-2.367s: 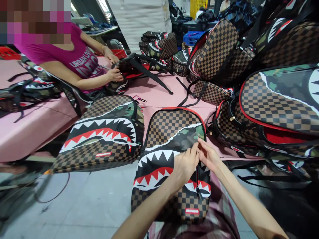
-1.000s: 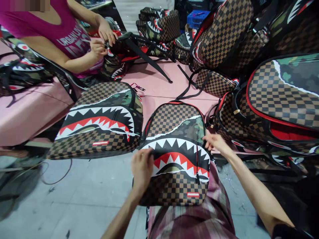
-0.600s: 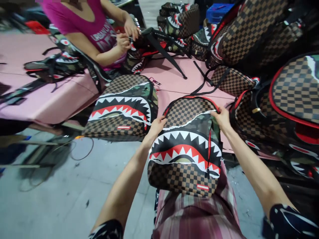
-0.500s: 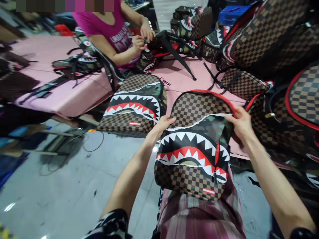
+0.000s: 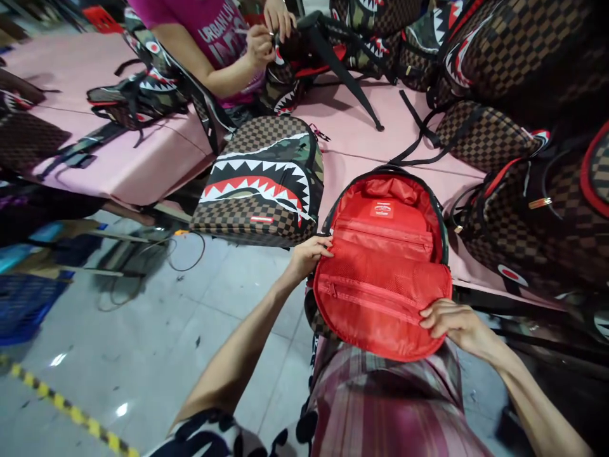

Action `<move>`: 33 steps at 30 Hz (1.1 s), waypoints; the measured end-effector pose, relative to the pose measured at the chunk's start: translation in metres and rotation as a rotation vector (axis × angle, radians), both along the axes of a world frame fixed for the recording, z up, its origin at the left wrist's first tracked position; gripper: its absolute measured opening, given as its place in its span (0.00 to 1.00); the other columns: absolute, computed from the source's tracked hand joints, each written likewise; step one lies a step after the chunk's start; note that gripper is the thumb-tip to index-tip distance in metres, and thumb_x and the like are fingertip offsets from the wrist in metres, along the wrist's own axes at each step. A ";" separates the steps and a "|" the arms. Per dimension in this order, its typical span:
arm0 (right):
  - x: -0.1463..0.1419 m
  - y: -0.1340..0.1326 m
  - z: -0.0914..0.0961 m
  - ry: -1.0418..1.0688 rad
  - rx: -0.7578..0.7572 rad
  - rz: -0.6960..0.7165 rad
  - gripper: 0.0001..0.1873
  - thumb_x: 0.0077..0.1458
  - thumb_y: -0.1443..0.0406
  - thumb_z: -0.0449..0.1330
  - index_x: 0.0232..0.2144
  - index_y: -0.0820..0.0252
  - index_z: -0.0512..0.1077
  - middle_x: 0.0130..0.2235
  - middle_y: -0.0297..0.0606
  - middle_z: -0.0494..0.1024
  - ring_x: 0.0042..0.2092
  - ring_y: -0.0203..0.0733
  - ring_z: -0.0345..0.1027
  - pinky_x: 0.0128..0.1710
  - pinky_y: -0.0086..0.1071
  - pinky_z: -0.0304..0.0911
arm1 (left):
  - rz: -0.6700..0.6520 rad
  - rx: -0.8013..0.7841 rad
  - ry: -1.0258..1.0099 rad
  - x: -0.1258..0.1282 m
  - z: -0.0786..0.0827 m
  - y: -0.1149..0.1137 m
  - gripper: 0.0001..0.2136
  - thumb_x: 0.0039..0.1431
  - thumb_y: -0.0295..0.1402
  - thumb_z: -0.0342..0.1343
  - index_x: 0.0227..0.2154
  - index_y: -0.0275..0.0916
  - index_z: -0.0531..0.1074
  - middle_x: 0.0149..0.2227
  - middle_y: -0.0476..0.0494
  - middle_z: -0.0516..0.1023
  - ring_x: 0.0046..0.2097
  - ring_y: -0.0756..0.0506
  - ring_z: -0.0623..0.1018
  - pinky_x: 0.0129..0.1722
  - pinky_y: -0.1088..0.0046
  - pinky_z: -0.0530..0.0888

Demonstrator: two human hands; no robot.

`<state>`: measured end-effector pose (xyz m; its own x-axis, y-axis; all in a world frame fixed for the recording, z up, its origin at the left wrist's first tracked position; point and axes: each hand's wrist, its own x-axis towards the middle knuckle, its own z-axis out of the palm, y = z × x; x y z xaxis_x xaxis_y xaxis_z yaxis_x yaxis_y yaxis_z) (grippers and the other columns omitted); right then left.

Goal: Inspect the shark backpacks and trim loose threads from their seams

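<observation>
The backpack [image 5: 385,209] sits at centre frame, propped from my lap against the pink table [image 5: 143,158]. It has just come open: half a second ago its shark-mouth front faced me, and now the front flap [image 5: 375,311] is folded down, showing the red lining. My left hand [image 5: 309,254] clasps the bag's left rim, and my right hand [image 5: 451,324] pinches the flap's lower right edge. A closed shark bag [image 5: 261,184] sits just left. A co-worker's hands [image 5: 266,32] work at the top.

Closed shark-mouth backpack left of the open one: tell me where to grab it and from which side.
Probably take the backpack by its checkered lower end, one hand on each side wall, coming from the floor side. That end juts past the pink table edge, full and unobstructed.
</observation>
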<state>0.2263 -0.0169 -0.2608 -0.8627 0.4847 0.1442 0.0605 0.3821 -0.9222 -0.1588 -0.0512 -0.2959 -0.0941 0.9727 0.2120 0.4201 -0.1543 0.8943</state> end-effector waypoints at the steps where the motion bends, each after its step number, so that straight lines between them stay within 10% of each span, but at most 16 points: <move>1: 0.000 0.002 -0.001 -0.001 0.002 0.002 0.18 0.59 0.58 0.52 0.24 0.57 0.76 0.30 0.43 0.79 0.39 0.43 0.73 0.40 0.38 0.64 | -0.016 0.011 0.001 -0.002 -0.002 0.001 0.16 0.56 0.43 0.53 0.21 0.38 0.77 0.36 0.41 0.74 0.48 0.44 0.75 0.51 0.64 0.69; 11: -0.003 0.010 0.001 -0.012 -0.008 0.081 0.13 0.57 0.69 0.54 0.24 0.60 0.75 0.31 0.39 0.79 0.38 0.39 0.72 0.40 0.35 0.64 | -0.196 -0.260 0.555 0.021 0.059 0.075 0.16 0.55 0.23 0.43 0.34 0.39 0.77 0.38 0.45 0.78 0.43 0.48 0.76 0.48 0.73 0.69; 17: 0.002 0.007 0.016 -0.049 -0.058 0.112 0.12 0.57 0.71 0.54 0.25 0.59 0.74 0.32 0.38 0.79 0.40 0.38 0.71 0.42 0.34 0.63 | -0.403 -0.406 0.852 0.077 0.037 0.084 0.15 0.62 0.40 0.45 0.43 0.42 0.73 0.52 0.40 0.69 0.54 0.41 0.67 0.50 0.65 0.67; 23: -0.002 0.021 0.028 -0.106 -0.101 0.253 0.13 0.59 0.69 0.52 0.27 0.59 0.74 0.35 0.40 0.78 0.42 0.38 0.70 0.44 0.36 0.62 | -0.446 -0.368 0.883 0.068 0.035 0.049 0.19 0.65 0.37 0.37 0.34 0.38 0.74 0.41 0.42 0.74 0.45 0.45 0.73 0.46 0.70 0.68; 33: 0.000 0.069 0.050 -0.194 -0.330 0.439 0.17 0.50 0.55 0.62 0.39 0.58 0.76 0.40 0.42 0.79 0.46 0.43 0.70 0.49 0.37 0.62 | -0.408 -0.339 0.817 0.063 0.022 0.054 0.17 0.65 0.36 0.39 0.38 0.39 0.74 0.45 0.44 0.75 0.50 0.45 0.72 0.51 0.69 0.65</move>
